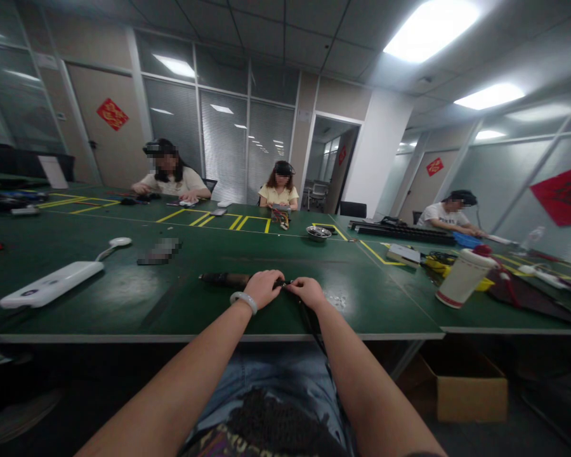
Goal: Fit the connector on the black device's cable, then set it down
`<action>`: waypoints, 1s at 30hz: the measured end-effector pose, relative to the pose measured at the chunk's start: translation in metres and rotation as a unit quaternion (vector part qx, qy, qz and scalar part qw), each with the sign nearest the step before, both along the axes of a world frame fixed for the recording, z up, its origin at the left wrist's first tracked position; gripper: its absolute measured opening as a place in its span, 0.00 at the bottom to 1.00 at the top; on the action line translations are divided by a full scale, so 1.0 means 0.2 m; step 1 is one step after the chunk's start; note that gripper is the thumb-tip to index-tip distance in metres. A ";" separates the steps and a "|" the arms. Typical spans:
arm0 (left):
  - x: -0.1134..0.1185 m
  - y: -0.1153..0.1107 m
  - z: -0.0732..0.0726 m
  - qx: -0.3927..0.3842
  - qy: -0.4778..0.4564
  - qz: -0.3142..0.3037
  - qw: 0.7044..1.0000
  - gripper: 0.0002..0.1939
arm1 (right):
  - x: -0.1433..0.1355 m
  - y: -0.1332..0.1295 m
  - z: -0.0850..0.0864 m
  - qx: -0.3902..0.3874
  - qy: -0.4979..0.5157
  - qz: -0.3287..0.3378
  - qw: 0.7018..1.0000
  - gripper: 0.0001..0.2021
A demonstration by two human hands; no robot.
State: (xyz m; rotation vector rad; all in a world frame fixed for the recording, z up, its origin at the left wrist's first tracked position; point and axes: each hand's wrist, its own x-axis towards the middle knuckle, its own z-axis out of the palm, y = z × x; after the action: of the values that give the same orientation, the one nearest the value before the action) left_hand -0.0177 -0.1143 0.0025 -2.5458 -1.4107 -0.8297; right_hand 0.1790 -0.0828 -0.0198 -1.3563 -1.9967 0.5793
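A dark cylindrical tool (pixel 226 279), shaped like an electric screwdriver, lies along the green table with its narrow end pointing left. My left hand (pixel 265 287) is closed over the tool's right-hand end. Close beside it, my right hand (pixel 307 292) pinches the end of a black cable (pixel 309 320) at that same end of the tool. The cable runs down over the table's front edge. A small shiny part shows between my fingertips; whether cable and tool are joined I cannot tell.
A white power strip (pixel 52 284) lies left, near a blurred flat object (pixel 159 251). Ahead stands a metal bowl (pixel 318 233). At right are a white cup (pixel 464 279) and a silver box (pixel 403 255). Several people sit across the green table (pixel 181 311). A cardboard box (pixel 471 397) is below.
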 end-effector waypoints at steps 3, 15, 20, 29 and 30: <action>0.00 0.00 0.00 -0.001 0.004 -0.008 1.000 0.08 | 0.00 0.00 0.00 -0.001 0.002 0.000 1.000 0.14; 0.00 -0.01 0.01 -0.006 0.002 0.002 1.000 0.14 | 0.00 -0.01 0.00 -0.007 0.002 -0.003 1.000 0.15; 0.00 -0.01 0.01 -0.013 0.002 0.015 1.000 0.12 | 0.00 -0.02 0.02 -0.009 0.002 -0.003 1.000 0.15; 0.00 -0.01 0.02 -0.016 0.014 -0.018 1.000 0.09 | 0.00 -0.01 0.02 -0.011 0.002 0.000 1.000 0.15; 0.00 -0.01 0.02 -0.016 0.013 -0.017 1.000 0.10 | 0.00 -0.01 0.01 -0.010 0.002 0.001 1.000 0.15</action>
State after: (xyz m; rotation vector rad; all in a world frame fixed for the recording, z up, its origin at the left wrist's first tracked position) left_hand -0.0172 -0.1168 0.0069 -2.6007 -1.3890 -0.7837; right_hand 0.1788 -0.0852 -0.0169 -1.3645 -1.9938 0.6050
